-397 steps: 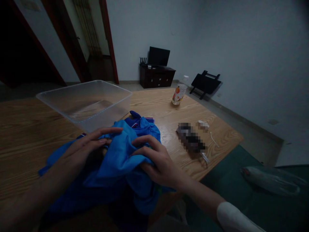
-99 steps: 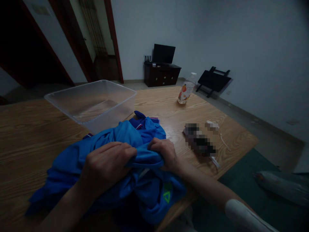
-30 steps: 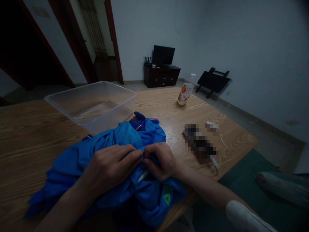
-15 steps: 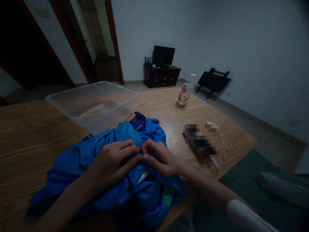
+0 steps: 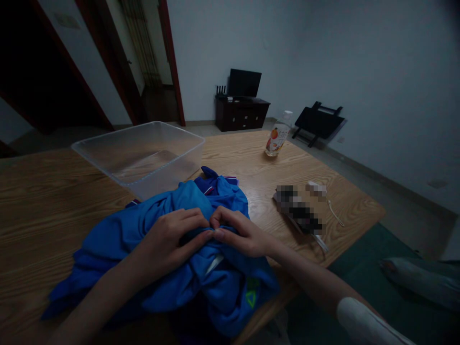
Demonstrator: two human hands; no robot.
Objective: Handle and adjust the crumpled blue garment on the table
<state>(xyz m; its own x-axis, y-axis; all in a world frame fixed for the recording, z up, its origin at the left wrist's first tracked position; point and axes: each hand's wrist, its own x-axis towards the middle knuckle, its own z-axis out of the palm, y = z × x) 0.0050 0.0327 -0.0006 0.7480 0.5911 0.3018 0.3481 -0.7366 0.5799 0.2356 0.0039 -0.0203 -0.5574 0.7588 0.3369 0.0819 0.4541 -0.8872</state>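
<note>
Two hands pinching one blue garment

Head view: left hand (image 5: 168, 239) and right hand (image 5: 237, 232) grip the blue garment (image 5: 151, 225) bunched on the table (image 5: 43, 191). Clear bin (image 5: 143, 153) stands just behind; bottle (image 5: 276, 139) and cable (image 5: 334, 213) lie right.

Nothing really readable here, just a green triangle logo (image 5: 251, 299) on the blue garment (image 5: 151, 230).

Two hands, the left hand (image 5: 168, 239) and the right hand (image 5: 239, 232), meet at centre frame. One blue garment (image 5: 161, 268) lies under them. One clear plastic tub (image 5: 143, 153) stands upper left, one drink bottle (image 5: 277, 136) upper centre, one television (image 5: 245, 84) behind, and one folded black table (image 5: 319, 122) by the wall.
</note>
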